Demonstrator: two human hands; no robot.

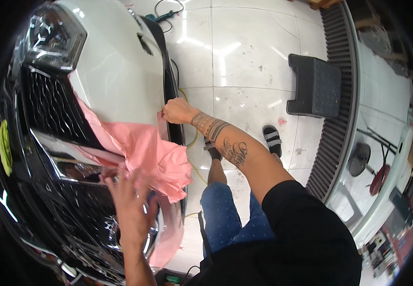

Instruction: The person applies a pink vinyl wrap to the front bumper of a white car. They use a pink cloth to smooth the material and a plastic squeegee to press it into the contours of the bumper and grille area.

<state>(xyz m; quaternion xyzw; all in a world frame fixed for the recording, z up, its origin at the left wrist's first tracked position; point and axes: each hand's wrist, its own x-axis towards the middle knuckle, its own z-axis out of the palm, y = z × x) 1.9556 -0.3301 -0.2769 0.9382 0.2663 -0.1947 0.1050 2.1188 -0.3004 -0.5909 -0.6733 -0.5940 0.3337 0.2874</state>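
Observation:
A white car bumper (120, 66) with a black grille (54, 109) and a headlight (51, 35) fills the left side. A pink vinyl film (144, 148) hangs crumpled over its lower part. My right hand (178, 110) pinches the film's edge at the bumper's side rim. My left hand (130, 202) presses flat with spread fingers on the film's lower fold, over the chrome trim (73, 164).
A black step stool (316, 86) stands on the white tiled floor (244, 52). A dark floor grating (340, 95) curves along the right. A yellow hose (194, 138) runs under the bumper. A yellow cloth (5, 148) lies at far left. My sandalled foot (272, 139) rests on the tiles.

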